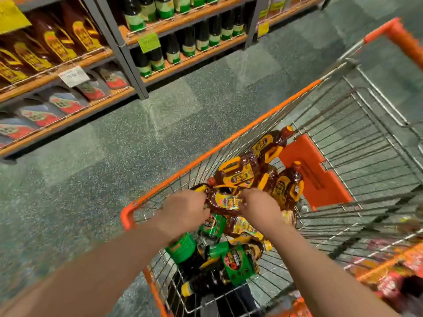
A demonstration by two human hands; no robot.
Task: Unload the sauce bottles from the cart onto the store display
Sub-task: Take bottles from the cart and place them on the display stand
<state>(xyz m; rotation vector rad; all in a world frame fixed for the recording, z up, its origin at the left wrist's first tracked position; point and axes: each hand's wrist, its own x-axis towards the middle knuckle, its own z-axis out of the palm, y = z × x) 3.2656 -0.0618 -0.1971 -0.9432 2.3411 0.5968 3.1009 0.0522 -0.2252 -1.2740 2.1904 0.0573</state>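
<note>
We have both hands in the cart [229, 143], left hand [183, 211] and right hand [261, 207] gripping either end of one brown bottle [225, 199] atop the pile, probably to steady its weight for lifting.

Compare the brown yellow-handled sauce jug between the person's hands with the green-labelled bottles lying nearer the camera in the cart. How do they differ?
The sauce jug is brown with a yellow label and a yellow moulded handle; the green-labelled bottles are dark, wrapped in green, with no handle showing.

The jug lies on top of the pile, gripped by the left hand and right hand; the green-labelled bottles lie lower, untouched.

Both lie on their sides inside the wire cart.
</note>
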